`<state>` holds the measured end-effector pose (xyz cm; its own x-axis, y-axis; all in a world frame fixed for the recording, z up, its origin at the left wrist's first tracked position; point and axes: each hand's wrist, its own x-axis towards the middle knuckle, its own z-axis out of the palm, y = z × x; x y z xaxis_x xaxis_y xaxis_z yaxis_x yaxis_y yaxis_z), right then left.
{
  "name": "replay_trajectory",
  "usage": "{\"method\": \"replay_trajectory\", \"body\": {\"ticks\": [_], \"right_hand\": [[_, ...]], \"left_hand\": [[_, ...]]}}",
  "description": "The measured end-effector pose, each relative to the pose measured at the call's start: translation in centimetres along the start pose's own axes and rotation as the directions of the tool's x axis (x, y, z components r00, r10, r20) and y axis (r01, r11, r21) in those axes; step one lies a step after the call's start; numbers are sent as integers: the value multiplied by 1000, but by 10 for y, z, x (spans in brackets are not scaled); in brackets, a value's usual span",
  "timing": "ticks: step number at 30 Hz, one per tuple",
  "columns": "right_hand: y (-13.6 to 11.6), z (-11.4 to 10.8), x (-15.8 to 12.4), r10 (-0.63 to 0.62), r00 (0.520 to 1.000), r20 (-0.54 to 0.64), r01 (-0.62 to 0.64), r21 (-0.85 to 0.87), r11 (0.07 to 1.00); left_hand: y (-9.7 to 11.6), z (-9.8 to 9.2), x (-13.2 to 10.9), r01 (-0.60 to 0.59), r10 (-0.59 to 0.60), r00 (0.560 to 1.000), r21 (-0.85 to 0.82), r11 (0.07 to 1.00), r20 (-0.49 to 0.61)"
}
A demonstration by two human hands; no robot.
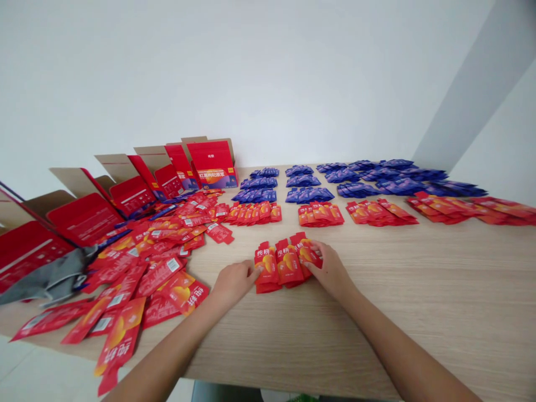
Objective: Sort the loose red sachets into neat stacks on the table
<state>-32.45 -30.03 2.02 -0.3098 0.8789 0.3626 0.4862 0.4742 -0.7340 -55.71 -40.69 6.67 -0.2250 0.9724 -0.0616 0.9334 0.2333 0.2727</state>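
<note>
**Squaring up a little fan of red pouches, both hands on it**

So the red 纯耕 pouches [288, 267] being handled sit mid-desk [439, 279], three overlapping tops side by side, more layers showing underneath. Right hand [329, 268] has its grip pinching the right end, thumb and fingers straddling the edge. Left hand [237, 282] has the thumb on the leftmost pouch, fingers curled beside it (can't tell if it's truly pinching or just bracing).

IMO light, even pressure from both ends works best: line up the bottom edges, don't squash the middle, since slick-looking packs probably skate apart.

Containers: the red cartons [214, 162] along the left stand open, flaps up; the rear one reads 红黑枸杞原浆. Their insides are mostly hidden, so no idea what's in there. Pouch contents don't show either. A loose red pouch heap [171, 268] lies in front of the cartons.
</note>
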Motion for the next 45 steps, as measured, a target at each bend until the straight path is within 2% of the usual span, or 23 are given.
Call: {"method": "replay_trajectory", "body": {"ticks": [2,5,7,9,12,16,18,20,24,26,28,31,34,37,41,43,45], "right_hand": [[-5,0,-2,-14,1000,12,13,87,996],[-14,0,-6,-37,998,55,25,212,977],[-18,2,-9,-59,992,114,25,283,959],[-22,3,-11,-83,980,182,18,335,942],[-21,5,-12,-111,968,223,38,308,951],[-10,3,-7,-156,986,54,153,65,986],[-3,2,-4,-209,978,21,210,-61,976],[3,3,-3,-225,971,76,235,-176,956],[1,9,-7,-131,954,271,221,-336,915],[-7,10,-11,-114,944,310,229,-366,902],[-16,10,-15,-155,934,323,275,-371,887],[-27,8,-21,-226,886,405,380,-356,853],[-32,7,-24,-161,854,494,376,-375,847],[-31,7,-23,-54,863,503,305,-431,849],[-26,3,-19,54,891,451,215,-523,825],[-25,1,-18,49,908,417,198,-528,826],[-26,0,-19,-24,903,430,246,-469,848]], "left_hand": [[0,5,-2,-75,71,991,-25,997,-109],[1,15,-3,-275,242,937,-107,955,-251],[2,22,-4,-389,346,904,-147,909,-251],[5,27,-5,-433,402,893,-143,890,-200],[10,33,-5,-410,400,909,-77,909,-116],[13,36,-6,-403,400,912,-19,915,-87],[14,36,-6,-409,406,909,-12,913,-98],[14,36,-6,-399,395,912,-11,917,-113],[13,37,-4,-367,361,923,-25,930,-136],[12,38,-3,-374,363,919,-42,927,-154],[10,40,-2,-387,373,911,-51,921,-174],[8,44,-1,-393,381,905,-28,919,-189],[6,47,2,-386,380,904,8,923,-198],[4,47,4,-370,368,903,36,928,-221],[-1,48,7,-329,335,914,65,942,-227],[-2,48,8,-312,319,920,68,948,-226],[-2,49,8,-305,313,921,70,950,-230]]}}
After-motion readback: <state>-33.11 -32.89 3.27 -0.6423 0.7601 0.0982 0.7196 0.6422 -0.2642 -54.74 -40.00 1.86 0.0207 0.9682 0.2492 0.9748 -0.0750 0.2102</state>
